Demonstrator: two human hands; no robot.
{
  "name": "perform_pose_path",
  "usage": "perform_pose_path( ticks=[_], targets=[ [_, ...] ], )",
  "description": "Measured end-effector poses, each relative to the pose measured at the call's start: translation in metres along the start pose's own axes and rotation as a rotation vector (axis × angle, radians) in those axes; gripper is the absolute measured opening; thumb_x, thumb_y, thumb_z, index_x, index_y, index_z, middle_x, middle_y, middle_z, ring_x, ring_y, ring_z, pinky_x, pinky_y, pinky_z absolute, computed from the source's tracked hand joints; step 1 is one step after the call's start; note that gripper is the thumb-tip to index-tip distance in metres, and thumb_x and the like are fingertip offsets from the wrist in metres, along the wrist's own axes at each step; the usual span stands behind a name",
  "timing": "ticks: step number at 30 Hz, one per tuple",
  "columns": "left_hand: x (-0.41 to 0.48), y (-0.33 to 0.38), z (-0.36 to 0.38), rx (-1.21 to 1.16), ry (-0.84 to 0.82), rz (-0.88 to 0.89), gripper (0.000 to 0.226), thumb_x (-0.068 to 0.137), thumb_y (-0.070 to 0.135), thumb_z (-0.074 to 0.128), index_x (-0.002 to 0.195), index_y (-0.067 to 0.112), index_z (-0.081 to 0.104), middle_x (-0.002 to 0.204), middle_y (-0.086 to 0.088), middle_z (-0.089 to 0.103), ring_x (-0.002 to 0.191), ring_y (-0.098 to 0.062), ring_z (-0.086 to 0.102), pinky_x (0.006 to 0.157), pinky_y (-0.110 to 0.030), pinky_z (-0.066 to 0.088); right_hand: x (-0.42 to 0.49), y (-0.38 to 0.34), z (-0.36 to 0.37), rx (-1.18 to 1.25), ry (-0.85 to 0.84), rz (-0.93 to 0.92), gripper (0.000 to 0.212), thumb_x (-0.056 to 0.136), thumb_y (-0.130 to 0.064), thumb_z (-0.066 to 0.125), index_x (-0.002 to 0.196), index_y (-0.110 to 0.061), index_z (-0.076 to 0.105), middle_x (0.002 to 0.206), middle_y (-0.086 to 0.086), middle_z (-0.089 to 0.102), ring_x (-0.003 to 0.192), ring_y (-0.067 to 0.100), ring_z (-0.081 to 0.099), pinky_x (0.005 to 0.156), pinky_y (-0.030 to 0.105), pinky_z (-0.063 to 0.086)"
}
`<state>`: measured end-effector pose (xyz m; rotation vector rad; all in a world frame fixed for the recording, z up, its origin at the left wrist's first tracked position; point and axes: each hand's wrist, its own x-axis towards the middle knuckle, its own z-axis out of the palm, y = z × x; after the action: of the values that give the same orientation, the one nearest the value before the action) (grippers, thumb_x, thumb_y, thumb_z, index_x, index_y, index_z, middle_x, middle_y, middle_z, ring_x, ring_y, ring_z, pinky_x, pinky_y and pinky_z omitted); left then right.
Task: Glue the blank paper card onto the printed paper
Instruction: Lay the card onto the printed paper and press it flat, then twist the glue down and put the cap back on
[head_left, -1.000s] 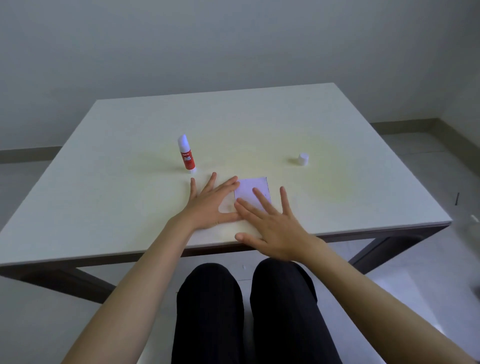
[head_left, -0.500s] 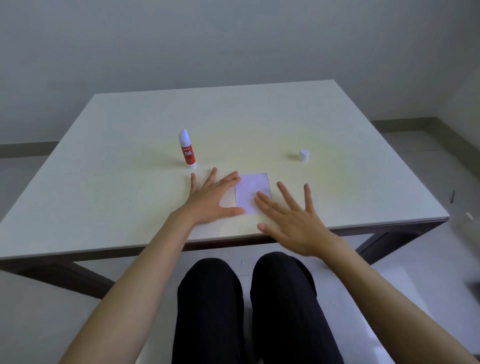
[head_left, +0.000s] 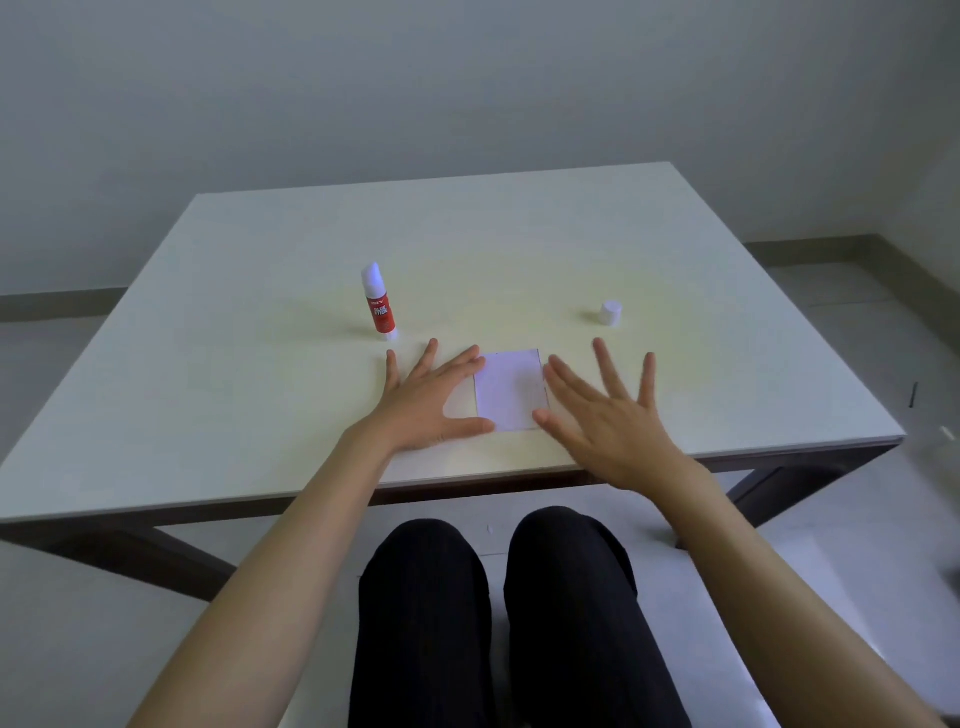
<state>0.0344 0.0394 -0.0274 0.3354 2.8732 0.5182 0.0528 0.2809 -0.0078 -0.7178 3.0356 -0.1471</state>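
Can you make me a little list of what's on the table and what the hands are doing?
table: pale top, seen from above
paper card: lies flat near the front edge, between the hands
glue stick: upright, cap off, behind the left hand
cap: stands alone, behind the right hand
left hand: open, flat on the table, thumb and fingertip at the card's left edge
right hand: open, fingers spread, at the card's right edge

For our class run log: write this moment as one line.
left hand: flat, at paper card edge | right hand: open beside it | glue stick: upright, uncapped | cap: apart
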Motion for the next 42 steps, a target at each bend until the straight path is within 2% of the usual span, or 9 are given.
perform_pose_path(
  ticks=[4,10,21,24,27,30,35,40,42],
  targets=[
    [-0.001,0.001,0.0,-0.014,0.004,-0.007,0.089,0.074,0.074,0.048,0.148,0.042,0.012,0.156,0.03,0.001,0.147,-0.014,-0.017,0.11,-0.057,-0.022,0.01,-0.024,0.013,0.021,-0.101,-0.259,0.08,0.081,-0.072,-0.005,0.151,-0.035,-0.002,0.159,-0.022,-0.002,0.144,0.017,-0.027,0.103,0.055,-0.03],
    [-0.001,0.001,-0.001,0.002,-0.007,-0.016,0.089,0.075,0.073,0.049,0.149,0.041,0.01,0.156,0.03,-0.001,0.147,-0.015,-0.018,0.11,-0.056,-0.022,0.039,0.0,0.014,-0.043,-0.089,-0.032,0.07,0.09,-0.064,0.004,0.151,-0.032,-0.003,0.16,-0.02,-0.004,0.147,0.02,-0.019,0.107,0.058,-0.024],
    [-0.005,0.005,-0.005,-0.028,-0.017,-0.006,0.082,0.083,0.064,0.05,0.149,0.04,0.009,0.158,0.025,0.001,0.148,-0.014,-0.013,0.113,-0.055,-0.019,0.043,-0.002,0.024,0.012,-0.061,-0.016,0.067,0.093,-0.062,0.011,0.15,-0.032,-0.009,0.16,-0.017,-0.009,0.148,0.02,-0.012,0.112,0.058,-0.015],
    [-0.014,0.004,-0.011,-0.512,0.277,0.006,0.06,0.087,0.04,0.062,0.141,0.035,0.038,0.151,0.017,0.034,0.142,-0.004,0.027,0.118,-0.037,0.012,0.039,-0.003,0.026,0.008,-0.013,-0.042,0.064,0.094,-0.06,0.01,0.149,-0.035,-0.012,0.16,-0.016,-0.01,0.149,0.02,-0.01,0.113,0.058,-0.013],
    [-0.023,-0.009,-0.024,-0.863,0.952,-0.23,0.023,0.084,0.026,0.069,0.107,0.025,0.067,0.106,0.019,0.068,0.098,0.001,0.065,0.085,-0.013,0.046,0.038,-0.004,0.026,0.143,0.093,-0.005,0.063,0.096,-0.054,0.015,0.151,-0.031,-0.006,0.161,-0.014,-0.006,0.149,0.017,-0.005,0.116,0.05,-0.009],
    [-0.014,-0.028,-0.035,-0.767,1.017,-0.466,0.03,0.082,0.026,0.071,0.108,0.012,0.067,0.102,0.011,0.066,0.094,-0.005,0.062,0.085,-0.019,0.047,0.036,-0.006,0.022,0.431,0.257,0.07,0.058,0.1,-0.039,0.036,0.151,-0.017,0.022,0.159,-0.001,0.02,0.148,0.021,0.013,0.119,0.042,0.006],
    [0.021,-0.023,-0.038,-0.678,0.876,-0.447,0.016,0.08,0.024,0.069,0.078,0.01,0.063,0.074,0.003,0.064,0.073,-0.013,0.055,0.064,-0.019,0.037,0.026,-0.005,0.018,0.533,0.532,0.083,0.014,0.086,-0.004,0.066,0.097,0.002,0.07,0.107,0.016,0.068,0.104,0.036,0.063,0.083,0.033,0.047],
    [0.026,-0.013,-0.043,-0.838,0.88,-0.422,0.03,0.081,0.03,0.063,0.057,0.013,0.064,0.051,0.009,0.062,0.054,-0.004,0.051,0.059,-0.023,0.037,0.021,-0.012,0.012,0.578,0.639,-0.002,0.017,0.072,0.003,0.077,0.066,0.002,0.061,0.075,0.011,0.062,0.065,0.03,0.06,0.053,0.033,0.05],
    [0.022,0.007,-0.047,-1.024,0.814,-0.327,0.025,0.078,0.035,0.068,0.06,0.017,0.071,0.063,0.008,0.071,0.07,-0.008,0.065,0.071,-0.024,0.047,0.025,-0.023,0.001,0.798,0.625,0.096,0.023,0.077,-0.013,0.077,0.068,-0.005,0.057,0.072,0.003,0.059,0.06,0.021,0.057,0.054,0.024,0.047]
  ],
)
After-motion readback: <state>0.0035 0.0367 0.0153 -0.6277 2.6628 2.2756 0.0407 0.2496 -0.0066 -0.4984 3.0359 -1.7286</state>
